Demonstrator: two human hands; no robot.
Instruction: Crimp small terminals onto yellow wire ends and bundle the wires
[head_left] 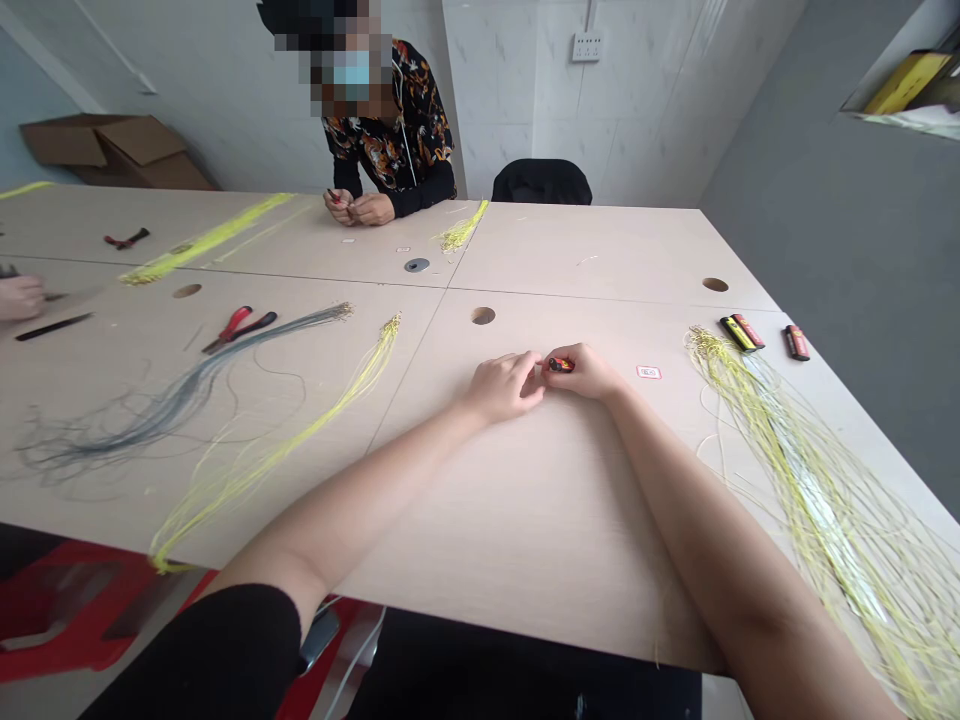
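Note:
Near the middle of the table, my right hand (589, 370) is closed around a small red-and-black object with yellow print (561, 365); its exact kind is hard to make out. Close against it, my left hand (506, 387) has its fingers curled together at the tips. Whatever they pinch is too small to see. A little white label with a red border (649, 372) lies right of my right hand. Farther right rests a bundle of thin yellow cords (780, 440). Beside its top end are a yellow-and-black and a red-and-black small cylinder (742, 333), with another red one (797, 342) apart.
Left lie a yellow cord bundle (330, 405), a grey strand bundle (195, 385) and red-black pliers (238, 328). A masked person (397, 130) works opposite; another person's hand (21, 298) shows at far left. The tabletop has round holes, one (483, 315) beyond my hands.

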